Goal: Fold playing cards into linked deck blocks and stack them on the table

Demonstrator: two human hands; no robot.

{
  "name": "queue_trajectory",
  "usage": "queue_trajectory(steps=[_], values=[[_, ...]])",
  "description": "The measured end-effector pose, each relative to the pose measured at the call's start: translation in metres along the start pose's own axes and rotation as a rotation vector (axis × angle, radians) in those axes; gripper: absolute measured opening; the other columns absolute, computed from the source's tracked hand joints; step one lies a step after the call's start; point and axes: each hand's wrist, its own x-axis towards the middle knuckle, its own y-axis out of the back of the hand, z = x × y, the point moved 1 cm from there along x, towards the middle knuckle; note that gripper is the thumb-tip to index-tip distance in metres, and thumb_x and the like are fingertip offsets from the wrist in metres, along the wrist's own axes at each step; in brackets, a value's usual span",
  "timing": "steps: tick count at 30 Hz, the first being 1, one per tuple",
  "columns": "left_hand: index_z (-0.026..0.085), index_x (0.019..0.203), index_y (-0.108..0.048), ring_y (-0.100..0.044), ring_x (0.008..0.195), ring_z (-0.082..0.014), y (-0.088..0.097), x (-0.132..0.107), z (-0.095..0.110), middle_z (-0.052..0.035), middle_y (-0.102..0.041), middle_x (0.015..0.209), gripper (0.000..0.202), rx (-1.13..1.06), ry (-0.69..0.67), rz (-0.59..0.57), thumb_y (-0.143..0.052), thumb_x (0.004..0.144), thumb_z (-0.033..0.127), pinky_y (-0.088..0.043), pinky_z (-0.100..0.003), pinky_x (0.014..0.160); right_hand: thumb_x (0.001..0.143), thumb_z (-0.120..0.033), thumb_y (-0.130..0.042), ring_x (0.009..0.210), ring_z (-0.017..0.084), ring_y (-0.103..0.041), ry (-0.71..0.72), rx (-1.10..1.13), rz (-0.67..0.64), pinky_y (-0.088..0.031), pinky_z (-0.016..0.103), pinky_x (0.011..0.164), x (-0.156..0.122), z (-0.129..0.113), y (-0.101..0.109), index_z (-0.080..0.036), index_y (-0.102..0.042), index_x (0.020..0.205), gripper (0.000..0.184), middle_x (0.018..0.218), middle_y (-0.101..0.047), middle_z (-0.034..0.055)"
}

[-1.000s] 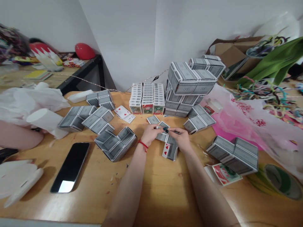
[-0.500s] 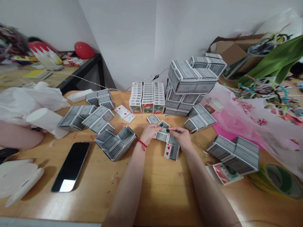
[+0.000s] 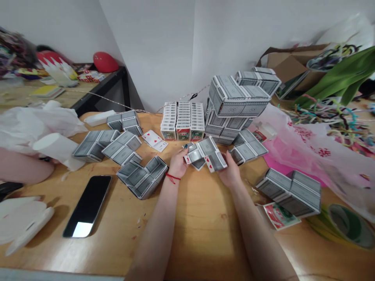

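Observation:
A partly built block of folded playing cards [image 3: 208,149], with grey backs and a few red heart faces, is held between my two hands and tilted. My left hand [image 3: 177,163], with a red string at the wrist, pinches its left end. At the right end, the fingers of my right hand [image 3: 230,171] grip the lower edge, partly hidden behind the cards. Grey-backed cards [image 3: 198,164] show beneath the block. An open L-shaped card block [image 3: 143,177] sits left of my left hand. Beyond my right hand stands a finished card block [image 3: 247,146].
Card boxes [image 3: 182,121] stand in rows at the back, beside a tall stack of card blocks [image 3: 238,95]. Loose heart cards [image 3: 154,140] lie left of the boxes. A phone [image 3: 88,206] rests at left, and green-yellow tape [image 3: 347,224] at right.
My hands have moved apart to the two ends of the card block. The block has been raised off the table and turned, its right part swinging up.

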Motion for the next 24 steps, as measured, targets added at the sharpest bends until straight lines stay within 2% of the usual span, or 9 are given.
queue_trajectory(steps=[2, 3, 5, 6, 9, 12, 15, 19, 24], values=[[0.013, 0.076, -0.062, -0.06, 0.069, -0.0115, 0.001, 0.001, 0.001, -0.0047, -0.066, 0.078, 0.016, -0.078, -0.007, 0.042, -0.064, 0.066, 0.025, -0.046, -0.022, 0.064, 0.066, -0.051, -0.059, 0.065, 0.017, -0.059, 0.023, 0.046, -0.021, -0.048, 0.031, 0.057, 0.0, 0.004, -0.005, -0.021, -0.059, 0.078, 0.033, 0.077, -0.065, 0.0039], [0.013, 0.076, -0.062, -0.06, 0.069, -0.0116, 0.0, 0.001, 0.0, -0.0046, -0.066, 0.078, 0.016, -0.09, -0.018, 0.056, -0.064, 0.066, 0.026, -0.047, -0.022, 0.064, 0.062, -0.045, -0.065, 0.063, 0.017, -0.059, 0.024, 0.024, -0.074, -0.048, 0.032, 0.057, -0.001, 0.006, -0.008, -0.02, -0.059, 0.078, 0.03, 0.076, -0.065, 0.0034], [0.013, 0.074, -0.062, -0.059, 0.065, -0.0106, -0.003, 0.0, -0.003, -0.0029, -0.065, 0.074, 0.017, -0.055, -0.059, 0.062, -0.064, 0.065, 0.027, -0.046, -0.022, 0.062, 0.056, -0.036, -0.072, 0.059, 0.015, -0.057, 0.032, -0.08, -0.156, -0.049, 0.033, 0.061, -0.004, 0.009, -0.013, -0.019, -0.061, 0.079, 0.03, 0.075, -0.065, 0.0029], [0.013, 0.073, -0.062, -0.058, 0.062, -0.0097, -0.005, 0.0, -0.005, -0.0015, -0.064, 0.07, 0.019, -0.009, -0.076, 0.052, -0.065, 0.064, 0.028, -0.045, -0.021, 0.059, 0.056, -0.034, -0.072, 0.06, 0.016, -0.058, 0.056, -0.109, -0.155, -0.049, 0.033, 0.061, -0.005, 0.01, -0.015, -0.019, -0.061, 0.082, 0.032, 0.078, -0.065, 0.0032], [0.012, 0.073, -0.064, -0.054, 0.055, -0.0087, -0.011, -0.005, -0.012, 0.0006, -0.062, 0.062, 0.021, 0.215, -0.064, -0.03, -0.068, 0.059, 0.028, -0.043, -0.021, 0.055, 0.06, -0.036, -0.069, 0.068, 0.018, -0.06, 0.117, -0.128, -0.095, -0.049, 0.033, 0.063, -0.006, 0.011, -0.014, -0.019, -0.061, 0.086, 0.033, 0.082, -0.066, 0.0043], [0.012, 0.076, -0.068, -0.054, 0.059, -0.0102, -0.016, -0.009, -0.013, -0.0015, -0.065, 0.066, 0.023, 0.45, -0.025, -0.149, -0.068, 0.057, 0.026, -0.043, -0.022, 0.058, 0.061, -0.04, -0.066, 0.076, 0.02, -0.06, 0.151, -0.13, 0.029, -0.048, 0.033, 0.068, -0.002, 0.012, -0.008, -0.017, -0.062, 0.085, 0.033, 0.085, -0.066, 0.0045], [0.013, 0.075, -0.069, -0.055, 0.061, -0.0109, -0.016, -0.012, -0.011, -0.0023, -0.066, 0.068, 0.02, 0.55, -0.012, -0.212, -0.067, 0.058, 0.024, -0.042, -0.022, 0.059, 0.063, -0.04, -0.065, 0.079, 0.02, -0.06, 0.166, -0.121, 0.043, -0.046, 0.034, 0.075, 0.001, 0.013, -0.004, -0.017, -0.063, 0.085, 0.031, 0.087, -0.067, 0.0035], [0.013, 0.076, -0.069, -0.052, 0.054, -0.0096, -0.017, -0.011, -0.013, -0.0014, -0.064, 0.063, 0.021, 0.561, -0.038, -0.176, -0.065, 0.06, 0.027, -0.04, -0.021, 0.053, 0.065, -0.042, -0.062, 0.078, 0.02, -0.06, 0.138, -0.159, -0.031, -0.047, 0.035, 0.075, -0.001, 0.012, -0.006, -0.017, -0.063, 0.088, 0.034, 0.086, -0.067, 0.0037], [0.014, 0.071, -0.067, -0.051, 0.054, -0.009, -0.021, -0.008, -0.021, -0.0003, -0.061, 0.062, 0.018, 0.536, -0.111, -0.06, -0.065, 0.059, 0.027, -0.04, -0.02, 0.051, 0.069, -0.045, -0.058, 0.078, 0.019, -0.06, 0.165, -0.259, -0.075, -0.047, 0.034, 0.076, -0.003, 0.007, -0.009, -0.017, -0.062, 0.089, 0.035, 0.086, -0.067, 0.0032]])
